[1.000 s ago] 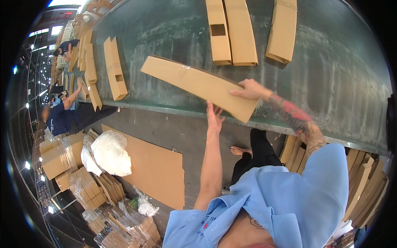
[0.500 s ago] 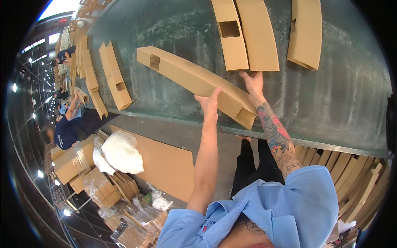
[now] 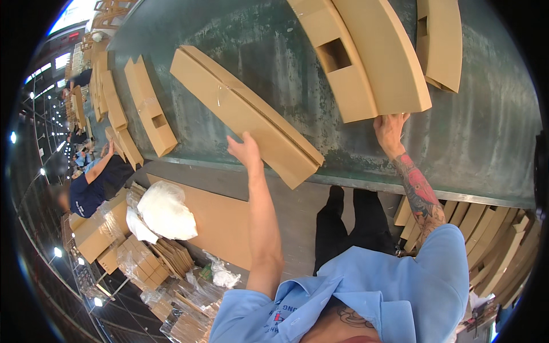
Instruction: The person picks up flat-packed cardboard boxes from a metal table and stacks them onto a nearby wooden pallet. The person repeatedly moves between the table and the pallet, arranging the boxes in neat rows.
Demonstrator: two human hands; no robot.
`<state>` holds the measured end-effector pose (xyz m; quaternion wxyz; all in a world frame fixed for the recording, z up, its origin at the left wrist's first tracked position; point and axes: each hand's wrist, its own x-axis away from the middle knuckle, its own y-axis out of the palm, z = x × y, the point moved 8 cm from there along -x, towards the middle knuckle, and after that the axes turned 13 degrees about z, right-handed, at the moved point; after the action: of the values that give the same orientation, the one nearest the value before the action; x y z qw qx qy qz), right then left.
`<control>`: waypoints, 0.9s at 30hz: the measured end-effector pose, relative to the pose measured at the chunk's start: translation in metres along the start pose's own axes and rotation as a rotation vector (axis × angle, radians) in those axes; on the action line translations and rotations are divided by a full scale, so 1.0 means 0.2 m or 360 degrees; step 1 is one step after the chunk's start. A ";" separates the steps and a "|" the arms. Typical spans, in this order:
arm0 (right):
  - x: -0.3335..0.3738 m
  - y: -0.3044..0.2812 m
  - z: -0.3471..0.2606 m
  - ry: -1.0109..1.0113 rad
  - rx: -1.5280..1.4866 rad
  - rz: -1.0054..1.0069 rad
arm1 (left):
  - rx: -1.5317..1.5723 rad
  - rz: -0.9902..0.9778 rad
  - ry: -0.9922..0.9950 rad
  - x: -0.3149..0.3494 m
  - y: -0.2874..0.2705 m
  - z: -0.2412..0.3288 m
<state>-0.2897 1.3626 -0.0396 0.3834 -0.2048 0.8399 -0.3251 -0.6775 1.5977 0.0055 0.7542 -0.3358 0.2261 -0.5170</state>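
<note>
A long cardboard box (image 3: 246, 114) lies slantwise on the dark green table (image 3: 251, 34), with a lengthwise seam on its upper face and its near end jutting past the table edge. My left hand (image 3: 247, 151) is at this box's near side, thumb and fingers spread, not wrapped around it. My right hand (image 3: 390, 136) grips the near end of a plain, curved cardboard box (image 3: 383, 51); its fingertips are partly hidden by that end. Pressed against its left side is another cardboard box (image 3: 357, 86) with a square cutout.
A third cardboard box (image 3: 443, 46) lies at the right, and one with a cutout (image 3: 150, 106) at the left. A co-worker in a dark shirt (image 3: 88, 191) stands far left. Below are a flat cardboard sheet (image 3: 214, 220), a white bag (image 3: 167, 210) and stacked cardboard strips (image 3: 480, 234).
The slanted box has rolled, bringing its seam up instead of its cutouts, and my left hand has loosened from it. The right-hand pair has tilted and come nearer with my right hand.
</note>
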 end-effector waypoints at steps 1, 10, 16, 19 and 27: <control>0.03 -0.01 0.01 -0.0017 0.0126 -0.0160 | -0.0272 0.0255 0.0211 0.05 0.02 0.10; 0.00 -0.02 -0.01 0.0345 -0.0321 -0.0726 | -0.0701 -0.0438 0.0356 0.42 0.45 0.53; 0.10 0.14 0.28 0.2004 -0.1407 0.0086 | -0.0351 -0.0053 0.0887 0.12 0.43 0.44; -0.01 0.19 0.16 0.1750 -0.1481 0.0180 | -0.0740 0.0222 0.0291 -0.09 0.32 0.41; 0.07 0.23 0.00 0.1935 -0.1726 0.0036 | -0.0582 -0.0039 0.0074 -0.42 0.50 0.63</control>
<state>-0.3033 1.3861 -0.0789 -0.2887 -0.1413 0.9439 0.0763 -0.5577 1.7344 0.0152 0.6687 -0.4582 0.3295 -0.4841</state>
